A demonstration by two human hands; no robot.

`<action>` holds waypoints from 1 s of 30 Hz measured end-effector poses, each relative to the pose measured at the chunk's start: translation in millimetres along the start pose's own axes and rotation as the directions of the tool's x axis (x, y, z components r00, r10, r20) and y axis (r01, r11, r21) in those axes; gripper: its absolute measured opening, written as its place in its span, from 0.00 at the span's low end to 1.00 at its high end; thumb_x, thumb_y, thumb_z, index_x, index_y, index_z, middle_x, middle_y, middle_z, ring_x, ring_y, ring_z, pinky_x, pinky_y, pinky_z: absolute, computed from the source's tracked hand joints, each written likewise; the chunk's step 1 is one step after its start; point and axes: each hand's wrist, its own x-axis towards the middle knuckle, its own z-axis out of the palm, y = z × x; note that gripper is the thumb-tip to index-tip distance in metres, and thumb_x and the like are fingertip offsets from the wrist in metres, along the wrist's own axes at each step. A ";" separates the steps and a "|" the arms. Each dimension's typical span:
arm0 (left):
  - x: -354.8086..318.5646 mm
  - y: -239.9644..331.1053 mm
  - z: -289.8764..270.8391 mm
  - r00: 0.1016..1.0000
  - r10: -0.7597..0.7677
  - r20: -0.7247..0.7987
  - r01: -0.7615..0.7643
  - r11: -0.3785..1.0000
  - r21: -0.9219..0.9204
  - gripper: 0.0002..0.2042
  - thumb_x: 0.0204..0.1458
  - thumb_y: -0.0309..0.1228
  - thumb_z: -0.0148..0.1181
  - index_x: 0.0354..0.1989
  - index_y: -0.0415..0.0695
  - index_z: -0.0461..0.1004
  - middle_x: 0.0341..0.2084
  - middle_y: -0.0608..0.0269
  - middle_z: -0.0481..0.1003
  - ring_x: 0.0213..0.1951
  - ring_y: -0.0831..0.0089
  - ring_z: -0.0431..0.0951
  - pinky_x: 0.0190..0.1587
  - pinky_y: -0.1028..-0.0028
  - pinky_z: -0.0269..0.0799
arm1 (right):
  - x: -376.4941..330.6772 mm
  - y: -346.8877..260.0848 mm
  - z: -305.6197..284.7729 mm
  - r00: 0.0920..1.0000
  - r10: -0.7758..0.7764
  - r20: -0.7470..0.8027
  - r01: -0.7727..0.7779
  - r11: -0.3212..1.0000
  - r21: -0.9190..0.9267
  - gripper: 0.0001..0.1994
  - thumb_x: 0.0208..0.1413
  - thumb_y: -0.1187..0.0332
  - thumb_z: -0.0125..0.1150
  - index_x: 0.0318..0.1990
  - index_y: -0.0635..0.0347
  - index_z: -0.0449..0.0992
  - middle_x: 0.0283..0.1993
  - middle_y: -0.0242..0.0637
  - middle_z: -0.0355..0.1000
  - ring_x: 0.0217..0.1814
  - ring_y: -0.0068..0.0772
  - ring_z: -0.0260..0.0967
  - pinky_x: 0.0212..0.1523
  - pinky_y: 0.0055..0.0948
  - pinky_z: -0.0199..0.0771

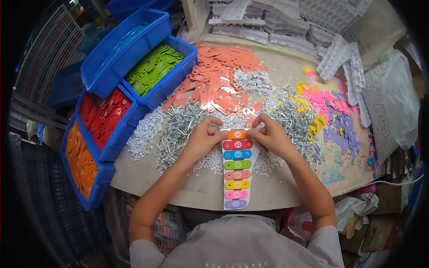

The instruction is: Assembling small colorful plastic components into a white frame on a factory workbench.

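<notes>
A long white holder stands out toward me over the table's near edge, carrying a column of coloured plastic strips. They run from a red strip through blue, green, coral, yellow and pink to a purple strip. At the far end of the column lies an orange strip. My left hand pinches its left end between thumb and forefinger. On its right end, my right hand does the same. Loose metal pins and small white caps lie around both hands.
Blue bins on the left hold orange, red, green and blue strips. A coral heap spreads beyond my hands. Pink strips and purple strips lie at right. White moulded trays stack behind; a bag stands far right.
</notes>
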 end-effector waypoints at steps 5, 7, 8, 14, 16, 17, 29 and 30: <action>15.7 -9.7 -14.5 0.989 -0.059 0.134 0.030 0.977 0.212 0.14 0.60 0.37 0.66 0.40 0.39 0.72 0.20 0.72 0.71 0.19 0.86 0.65 0.19 0.82 0.54 | 13.5 -0.4 -18.2 0.976 0.128 0.175 -0.075 0.956 -0.284 0.23 0.59 0.49 0.66 0.34 0.66 0.77 0.19 0.37 0.71 0.16 0.25 0.68 0.16 0.28 0.65; 18.6 -0.9 -14.7 0.965 -0.203 0.166 0.163 0.960 0.226 0.15 0.60 0.41 0.64 0.38 0.41 0.72 0.20 0.72 0.70 0.18 0.86 0.63 0.19 0.82 0.52 | 21.5 2.5 -21.0 0.967 0.146 0.210 -0.084 0.956 -0.280 0.24 0.60 0.48 0.64 0.29 0.66 0.78 0.18 0.37 0.70 0.15 0.26 0.68 0.16 0.29 0.65; 19.8 4.0 -13.5 0.948 -0.242 0.206 0.202 0.960 0.194 0.15 0.61 0.44 0.63 0.37 0.44 0.71 0.20 0.73 0.68 0.18 0.86 0.61 0.18 0.82 0.51 | 25.4 6.5 -21.5 0.958 0.159 0.237 -0.088 0.955 -0.284 0.25 0.61 0.48 0.64 0.29 0.66 0.78 0.18 0.36 0.70 0.15 0.26 0.68 0.16 0.28 0.65; 20.8 6.7 -7.5 0.945 -0.260 0.198 0.237 0.962 0.132 0.12 0.61 0.37 0.63 0.35 0.43 0.69 0.20 0.72 0.67 0.19 0.86 0.62 0.18 0.81 0.52 | 31.9 3.9 -23.5 0.934 0.171 0.315 -0.054 0.936 -0.347 0.25 0.62 0.48 0.61 0.32 0.67 0.79 0.18 0.37 0.70 0.15 0.28 0.69 0.17 0.30 0.68; 20.9 6.0 -5.4 0.951 -0.244 0.192 0.230 0.969 0.090 0.11 0.60 0.34 0.64 0.33 0.41 0.69 0.20 0.71 0.68 0.19 0.85 0.64 0.20 0.80 0.55 | 29.7 1.2 -23.8 0.940 0.146 0.309 -0.021 0.927 -0.374 0.24 0.64 0.49 0.60 0.30 0.66 0.78 0.18 0.34 0.69 0.15 0.26 0.68 0.17 0.29 0.67; 20.9 5.1 -5.3 0.955 -0.235 0.180 0.217 0.969 0.117 0.11 0.60 0.34 0.64 0.33 0.41 0.69 0.20 0.71 0.68 0.20 0.85 0.65 0.20 0.80 0.56 | 28.3 -0.1 -23.6 0.943 0.118 0.310 0.016 0.917 -0.399 0.23 0.65 0.50 0.59 0.28 0.64 0.77 0.17 0.31 0.67 0.16 0.24 0.67 0.18 0.28 0.66; -36.0 -2.9 -7.1 0.982 0.162 -0.093 -0.125 0.940 0.317 0.14 0.62 0.29 0.60 0.54 0.38 0.72 0.20 0.76 0.68 0.23 0.88 0.62 0.25 0.80 0.56 | 16.9 13.1 -59.9 0.857 -0.355 -0.374 0.121 0.843 -0.524 0.12 0.63 0.60 0.61 0.43 0.62 0.76 0.26 0.47 0.74 0.28 0.44 0.73 0.33 0.42 0.70; -51.0 -1.9 -10.7 0.974 0.204 -0.104 -0.161 0.933 0.320 0.13 0.62 0.28 0.60 0.53 0.38 0.72 0.20 0.76 0.68 0.23 0.88 0.62 0.25 0.80 0.56 | 20.1 20.5 -79.2 0.751 -0.477 -0.457 0.126 0.782 -0.610 0.08 0.64 0.66 0.59 0.41 0.63 0.74 0.29 0.48 0.74 0.31 0.49 0.72 0.34 0.41 0.70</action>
